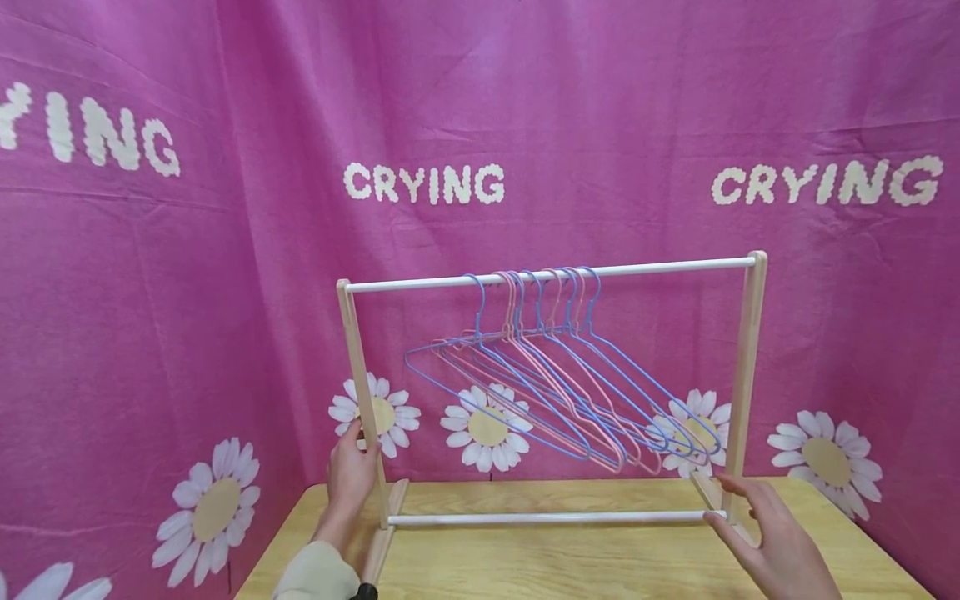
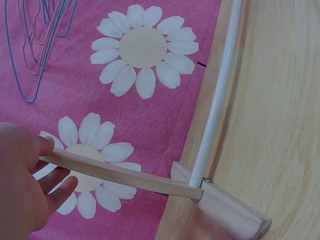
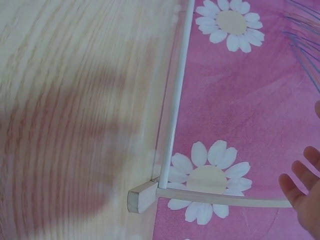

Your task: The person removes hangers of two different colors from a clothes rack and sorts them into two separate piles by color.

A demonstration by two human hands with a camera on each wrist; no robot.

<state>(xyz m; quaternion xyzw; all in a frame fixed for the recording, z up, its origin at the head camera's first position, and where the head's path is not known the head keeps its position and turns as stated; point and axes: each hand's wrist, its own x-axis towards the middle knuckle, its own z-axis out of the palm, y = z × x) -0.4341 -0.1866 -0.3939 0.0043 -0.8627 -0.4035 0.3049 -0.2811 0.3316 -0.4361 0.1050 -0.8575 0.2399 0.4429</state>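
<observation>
A small wooden clothes rack (image 1: 738, 367) with white rods stands on a wooden table (image 1: 570, 562). Several blue and pink wire hangers (image 1: 555, 375) hang from its top rod (image 1: 551, 273). My left hand (image 1: 352, 467) grips the rack's left post low down; in the left wrist view the thumb and fingers of that hand (image 2: 30, 185) wrap round the post (image 2: 120, 175). My right hand (image 1: 753, 525) is at the foot of the right post with its fingers straight and spread. In the right wrist view its fingers (image 3: 300, 185) lie just beside the right post (image 3: 225, 199); I cannot tell whether they touch it.
A pink cloth backdrop (image 1: 600, 108) printed with daisies and the word CRYING hangs close behind and to both sides of the table. The rack's lower rod (image 1: 547, 518) runs between two wooden feet (image 2: 235, 212). Bare tabletop lies in front of the rack.
</observation>
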